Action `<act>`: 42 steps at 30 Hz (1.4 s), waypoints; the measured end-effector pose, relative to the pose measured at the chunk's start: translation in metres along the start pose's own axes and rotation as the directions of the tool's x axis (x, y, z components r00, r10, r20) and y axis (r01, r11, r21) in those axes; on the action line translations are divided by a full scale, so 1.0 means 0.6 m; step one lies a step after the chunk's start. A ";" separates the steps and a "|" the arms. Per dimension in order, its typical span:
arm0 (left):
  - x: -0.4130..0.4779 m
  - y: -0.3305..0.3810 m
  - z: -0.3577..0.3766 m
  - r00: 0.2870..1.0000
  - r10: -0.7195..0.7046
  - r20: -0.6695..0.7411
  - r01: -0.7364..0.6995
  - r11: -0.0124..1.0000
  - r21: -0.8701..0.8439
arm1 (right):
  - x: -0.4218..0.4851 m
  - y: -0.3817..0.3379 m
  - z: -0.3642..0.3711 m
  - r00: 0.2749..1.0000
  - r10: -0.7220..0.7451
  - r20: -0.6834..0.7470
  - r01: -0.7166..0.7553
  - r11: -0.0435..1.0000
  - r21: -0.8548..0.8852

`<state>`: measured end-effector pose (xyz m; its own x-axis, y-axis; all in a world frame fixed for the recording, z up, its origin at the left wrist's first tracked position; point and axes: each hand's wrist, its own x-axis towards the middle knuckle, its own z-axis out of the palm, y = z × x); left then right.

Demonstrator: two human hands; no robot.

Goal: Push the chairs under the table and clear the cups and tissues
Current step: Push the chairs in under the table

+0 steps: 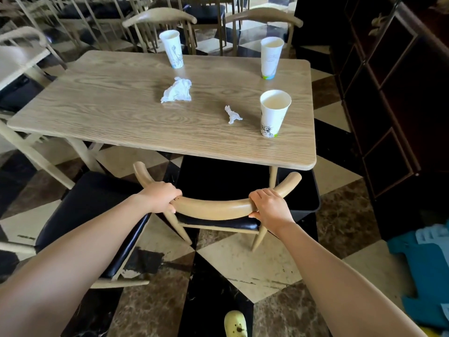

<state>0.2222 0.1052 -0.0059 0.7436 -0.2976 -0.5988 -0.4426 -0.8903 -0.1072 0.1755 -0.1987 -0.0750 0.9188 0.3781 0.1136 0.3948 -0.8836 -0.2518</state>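
A light wooden table (116,110) carries three white paper cups: one at the far middle (172,48), one at the far right (271,57), one at the near right (273,113). A large crumpled tissue (177,90) and a small twisted tissue (232,114) lie between them. In front of me stands a chair with a curved wooden backrest (213,207) and a black seat partly under the table. My left hand (159,195) grips the backrest's left part. My right hand (271,205) grips its right part.
A second black-seated chair (92,215) stands pulled out at the near left. Two more chairs (160,17) stand at the table's far side. A black bin (301,195) sits under the table's right corner. Dark cabinets (388,93) line the right; blue items (422,276) lie on the floor.
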 end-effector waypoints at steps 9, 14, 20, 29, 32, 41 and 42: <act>0.026 -0.040 -0.005 1.000 -0.011 0.014 0.011 1.000 0.006 | 0.036 -0.011 0.012 0.999 -0.043 -0.008 0.043 0.999 -0.012; 0.029 -0.059 0.003 1.000 -0.012 0.003 0.012 1.000 -0.008 | 0.048 -0.020 0.023 0.998 -0.063 0.014 0.064 0.997 -0.039; 0.032 -0.070 0.021 1.000 0.004 -0.010 -0.004 0.999 -0.037 | 0.054 -0.026 0.021 0.992 -0.115 0.046 0.119 0.988 -0.098; 0.033 -0.061 0.032 0.999 -0.042 -0.030 0.038 0.989 -0.144 | 0.047 -0.026 0.020 0.993 -0.093 0.077 0.101 0.990 -0.101; 0.031 -0.046 0.051 0.998 -0.049 -0.046 0.040 0.982 -0.183 | 0.030 -0.024 0.022 0.992 -0.075 0.098 0.085 0.991 -0.100; 0.029 -0.029 0.090 0.981 -0.072 -0.179 0.029 0.972 -0.232 | 0.017 -0.027 0.025 0.987 0.001 0.161 0.011 0.997 -0.077; 0.025 -0.026 0.095 0.977 -0.065 -0.201 0.016 0.972 -0.236 | 0.015 -0.031 0.024 0.985 0.022 0.171 -0.008 0.997 -0.082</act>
<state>0.2119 0.1344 -0.0583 0.8564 -0.3021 -0.4187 -0.2997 -0.9512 0.0733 0.1765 -0.1751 -0.0832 0.9147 0.3999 -0.0584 0.3853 -0.9065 -0.1728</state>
